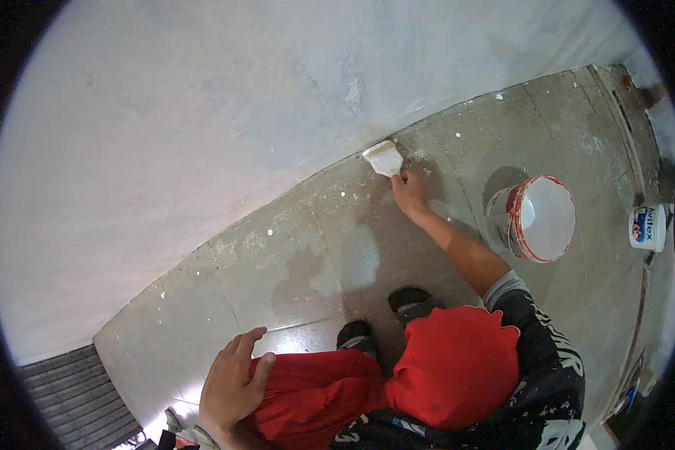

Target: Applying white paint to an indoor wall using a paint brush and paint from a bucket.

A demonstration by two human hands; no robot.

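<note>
My right hand (410,193) is closed around the handle of a wide, white-coated paintbrush (384,158). The brush's broad end reaches the line where the pale, patchy wall (225,112) meets the floor; whether the bristles touch the wall I cannot tell. My left hand (231,382) holds nothing and lies beside my red-clad left knee, its fingers apart. To the right of my right forearm stands a paint bucket (502,214) with a red, smeared rim and white paint coating its inside.
Grey floor tiles (277,255) carry white paint spots. A small white tub (647,227) with a blue label stands by the right-hand edge. Grey ribbed slats (79,394) run along the lower left, near a shoe (174,420). My dark-shod feet (354,334) are close below the brush.
</note>
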